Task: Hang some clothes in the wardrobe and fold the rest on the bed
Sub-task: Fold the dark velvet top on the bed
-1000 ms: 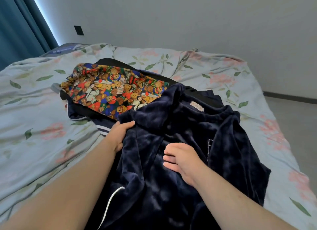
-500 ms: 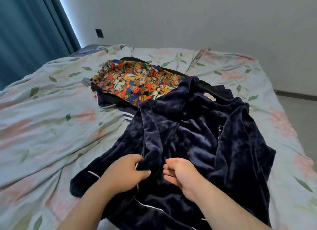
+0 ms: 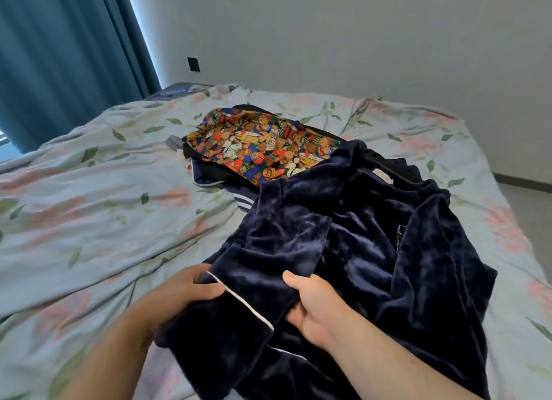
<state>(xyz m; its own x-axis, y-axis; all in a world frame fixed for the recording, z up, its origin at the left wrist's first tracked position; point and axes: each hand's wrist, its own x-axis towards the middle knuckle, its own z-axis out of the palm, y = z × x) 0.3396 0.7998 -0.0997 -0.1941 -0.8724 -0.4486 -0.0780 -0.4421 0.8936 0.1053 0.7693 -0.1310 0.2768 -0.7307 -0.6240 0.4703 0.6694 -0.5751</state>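
A dark navy velvet garment (image 3: 373,244) with white piping lies spread on the bed, right of centre. One sleeve of it runs toward me. My left hand (image 3: 182,295) grips the sleeve's left edge near the white-piped cuff. My right hand (image 3: 313,307) grips the sleeve's right edge, thumb on top. Behind the velvet garment sits a pile with a colourful teddy-bear print garment (image 3: 263,148) on top of dark clothes, one with white stripes (image 3: 243,202).
The bed (image 3: 104,214) has a pale floral cover, wrinkled, with open cover on the left. Teal curtains (image 3: 59,56) hang at the far left. A white wall with a black socket (image 3: 193,64) stands behind. Floor shows at the right edge.
My left hand came back from the garment's shoulder to the sleeve near me. Both hands now hold the sleeve stretched out by its cuff. The view shifted left.
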